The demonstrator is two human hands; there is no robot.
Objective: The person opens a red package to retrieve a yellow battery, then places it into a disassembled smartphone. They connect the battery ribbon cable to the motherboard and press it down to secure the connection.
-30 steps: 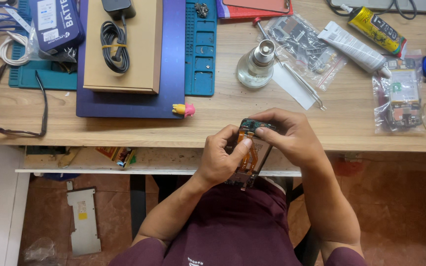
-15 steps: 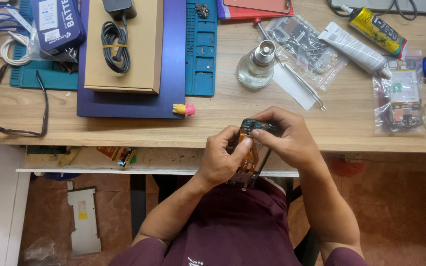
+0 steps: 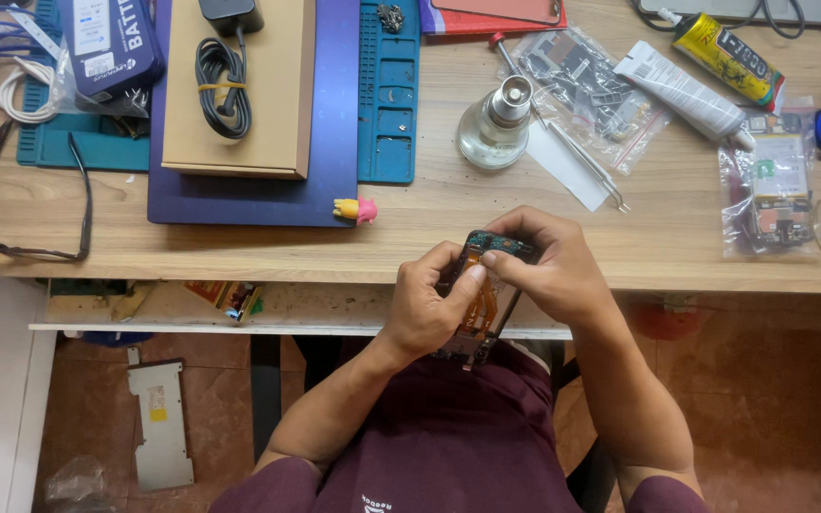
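Note:
An opened phone body [image 3: 483, 302] with orange flex cables and a dark board is held upright at the wooden table's front edge [image 3: 239, 256]. My left hand [image 3: 427, 306] grips its left side, thumb pressed on the inner parts. My right hand [image 3: 545, 266] wraps its top and right side, fingers curled over the upper edge. Most of the phone's lower half shows between the hands; its back is hidden.
On the table lie a cardboard box with a charger [image 3: 238, 85] on a blue mat [image 3: 387, 95], a small glass bottle [image 3: 496, 128], tweezers [image 3: 577, 157], plastic bags of parts [image 3: 772, 190], a glue tube [image 3: 719, 46], glasses [image 3: 21, 204] and a small pink-and-yellow figure [image 3: 355, 209].
Both hands stay on the phone; the fingers shift slightly on its upper part. Nothing else has moved.

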